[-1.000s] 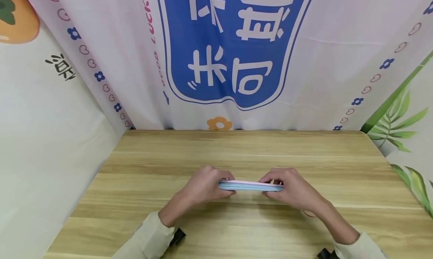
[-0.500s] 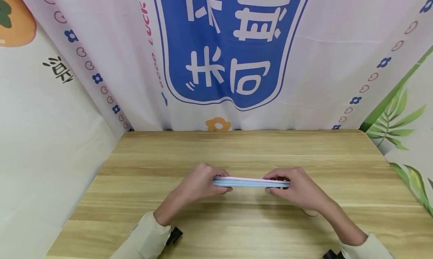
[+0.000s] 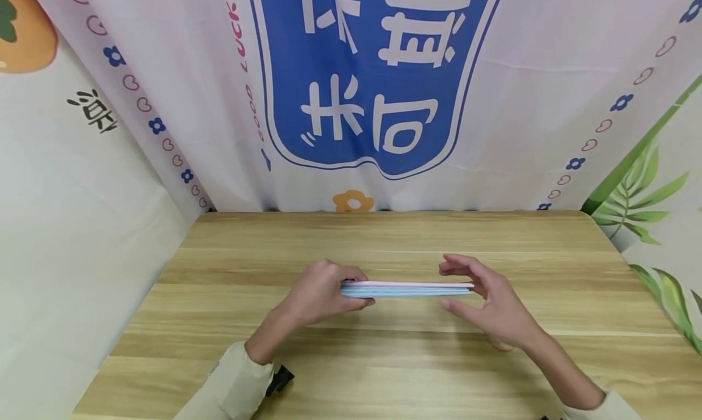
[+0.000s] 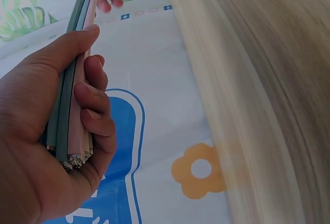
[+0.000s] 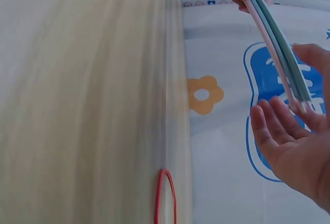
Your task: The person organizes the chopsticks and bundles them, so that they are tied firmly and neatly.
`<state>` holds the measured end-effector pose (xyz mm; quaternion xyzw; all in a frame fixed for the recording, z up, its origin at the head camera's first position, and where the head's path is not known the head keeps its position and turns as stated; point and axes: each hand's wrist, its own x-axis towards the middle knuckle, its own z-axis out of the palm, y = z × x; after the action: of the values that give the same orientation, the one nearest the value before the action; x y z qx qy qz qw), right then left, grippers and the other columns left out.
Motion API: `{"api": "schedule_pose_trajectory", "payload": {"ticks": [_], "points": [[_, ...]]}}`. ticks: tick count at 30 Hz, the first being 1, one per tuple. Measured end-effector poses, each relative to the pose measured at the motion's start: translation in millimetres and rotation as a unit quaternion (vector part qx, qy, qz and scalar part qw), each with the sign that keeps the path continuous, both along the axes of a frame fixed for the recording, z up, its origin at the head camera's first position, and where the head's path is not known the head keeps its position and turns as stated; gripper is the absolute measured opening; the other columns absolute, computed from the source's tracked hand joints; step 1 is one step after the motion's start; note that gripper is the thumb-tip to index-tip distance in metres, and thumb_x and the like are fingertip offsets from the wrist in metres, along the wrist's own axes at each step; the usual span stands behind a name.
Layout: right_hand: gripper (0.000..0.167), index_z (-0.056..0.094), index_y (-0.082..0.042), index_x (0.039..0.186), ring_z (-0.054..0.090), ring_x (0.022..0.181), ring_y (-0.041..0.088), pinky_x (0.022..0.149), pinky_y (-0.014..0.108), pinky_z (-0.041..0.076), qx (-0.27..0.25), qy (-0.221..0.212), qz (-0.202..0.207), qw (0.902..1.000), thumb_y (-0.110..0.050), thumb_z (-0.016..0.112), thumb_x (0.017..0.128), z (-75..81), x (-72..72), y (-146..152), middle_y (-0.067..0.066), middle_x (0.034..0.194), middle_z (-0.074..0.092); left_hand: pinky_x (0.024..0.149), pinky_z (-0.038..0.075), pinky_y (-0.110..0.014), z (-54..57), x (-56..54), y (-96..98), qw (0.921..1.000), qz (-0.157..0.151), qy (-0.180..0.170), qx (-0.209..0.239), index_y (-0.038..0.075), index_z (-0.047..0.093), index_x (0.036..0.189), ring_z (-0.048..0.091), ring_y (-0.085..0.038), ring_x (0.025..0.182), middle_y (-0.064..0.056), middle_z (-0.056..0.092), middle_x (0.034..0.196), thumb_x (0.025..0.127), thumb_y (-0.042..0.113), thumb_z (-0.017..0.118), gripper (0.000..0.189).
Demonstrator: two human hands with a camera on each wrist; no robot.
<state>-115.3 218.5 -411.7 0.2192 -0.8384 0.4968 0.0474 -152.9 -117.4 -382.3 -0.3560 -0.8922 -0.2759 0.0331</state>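
Note:
Above the tabletop, my left hand (image 3: 320,292) grips one end of a bundle of long thin strips (image 3: 406,289), pink on top and light blue below in the head view. The left wrist view shows the thumb along the bundle (image 4: 72,100), fingers curled round it and rough silvery ends near the palm. The strips' exact kind cannot be told. My right hand (image 3: 493,301) is spread at the bundle's other end, thumb below and fingers above. In the right wrist view, the bundle's end (image 5: 281,49) lies between the parted thumb and fingers; slight contact there cannot be ruled out.
A wood-grain table (image 3: 395,243) lies beneath both hands. Behind it hangs a printed cloth (image 3: 510,121) with a blue panel. A red cord loop (image 5: 164,183) shows low in the right wrist view. A black piece (image 3: 280,380) sits by the left cuff.
My right hand has let go of the bundle, its fingers and thumb parting. The left hand keeps its grip, having shifted slightly left and up. The bundle's right end is now exposed.

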Motion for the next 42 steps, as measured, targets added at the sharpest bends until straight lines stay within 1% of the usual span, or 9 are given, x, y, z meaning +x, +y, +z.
{"api": "schedule_pose_trajectory", "payload": {"ticks": [2,3,5,9,10,15,24,35,42], "points": [[0.078,0.044,-0.019,0.162,0.059,0.136,0.003,0.114,0.046,0.05,-0.014,-0.008,0.009,0.9998,-0.009,0.082,0.095,-0.7,1.4,-2.8,0.002,0.149,0.063,0.059,0.049,-0.015,-0.2,0.7,0.9,1.0,0.0,-0.002,0.008,0.015,0.083,0.095,0.057,0.006,0.063,0.005,0.081,0.086,0.085,0.024,0.093,0.017],[0.082,0.039,-0.022,0.164,0.056,0.139,0.002,0.117,0.046,0.047,-0.018,-0.013,0.011,0.9997,-0.009,0.081,0.095,-1.3,2.3,-4.0,0.001,0.152,0.06,0.059,0.049,-0.015,-0.4,1.1,1.4,0.9999,0.001,-0.004,0.012,0.016,0.083,0.095,0.057,0.006,0.062,0.006,0.081,0.085,0.085,0.025,0.093,0.017],[0.088,0.032,-0.025,0.168,0.051,0.144,0.001,0.12,0.043,0.043,-0.029,-0.013,0.02,0.9993,-0.008,0.08,0.096,-2.5,3.7,-6.4,0.004,0.158,0.055,0.059,0.05,-0.015,-0.3,2.2,2.9,0.9998,0.001,-0.008,0.02,0.016,0.083,0.094,0.058,0.006,0.063,0.006,0.081,0.085,0.085,0.025,0.094,0.017],[0.093,0.024,-0.023,0.17,0.048,0.147,0.0,0.114,0.012,0.037,-0.063,-0.01,0.045,0.9969,-0.001,0.077,0.096,-4.9,5.2,-11.2,0.013,0.163,0.048,0.059,0.05,-0.015,1.0,4.6,5.8,0.9997,0.008,-0.012,0.022,0.016,0.082,0.092,0.057,0.006,0.062,0.007,0.08,0.083,0.084,0.025,0.094,0.017],[0.094,0.023,-0.021,0.17,0.048,0.148,0.0,0.113,0.011,0.037,-0.074,-0.009,0.052,0.9959,0.0,0.076,0.096,-5.2,5.3,-12.4,0.016,0.164,0.047,0.059,0.049,-0.015,1.3,5.2,6.4,0.9997,0.011,-0.012,0.02,0.016,0.082,0.092,0.057,0.006,0.062,0.007,0.08,0.082,0.084,0.025,0.094,0.017],[0.094,0.023,-0.02,0.17,0.049,0.149,0.003,0.114,0.012,0.04,-0.098,-0.008,0.068,0.9929,0.004,0.075,0.095,-6.1,6.0,-17.7,0.022,0.164,0.044,0.059,0.048,-0.016,2.4,6.8,9.2,0.9997,0.024,-0.005,0.001,0.018,0.082,0.092,0.056,0.007,0.061,0.008,0.08,0.081,0.083,0.027,0.094,0.018],[0.096,0.026,-0.022,0.169,0.051,0.147,0.005,0.111,0.014,0.043,-0.086,-0.007,0.056,0.9947,0.002,0.078,0.093,-9.5,5.1,-20.9,0.006,0.165,0.045,0.057,0.046,-0.015,0.4,6.7,12.3,0.9993,0.024,0.018,-0.022,0.019,0.082,0.092,0.053,0.007,0.059,0.009,0.08,0.08,0.083,0.03,0.095,0.019],[0.099,0.019,-0.021,0.172,0.046,0.151,0.002,0.113,0.012,0.036,-0.086,-0.015,0.055,0.9947,0.002,0.075,0.094,-11.1,5.1,-17.3,0.023,0.169,0.038,0.061,0.05,-0.016,3.4,2.8,2.5,0.9996,0.018,-0.006,-0.018,0.016,0.083,0.096,0.058,0.005,0.064,0.006,0.081,0.086,0.085,0.023,0.093,0.016],[0.094,0.017,-0.016,0.172,0.042,0.151,-0.005,0.114,0.008,0.033,-0.085,-0.035,0.06,0.9939,-0.002,0.073,0.098,-13.8,7.5,-18.5,0.022,0.171,0.036,0.059,0.049,-0.016,4.6,1.3,1.8,0.9998,0.012,0.006,-0.014,0.018,0.082,0.095,0.057,0.007,0.063,0.007,0.081,0.085,0.085,0.025,0.093,0.017]]}}
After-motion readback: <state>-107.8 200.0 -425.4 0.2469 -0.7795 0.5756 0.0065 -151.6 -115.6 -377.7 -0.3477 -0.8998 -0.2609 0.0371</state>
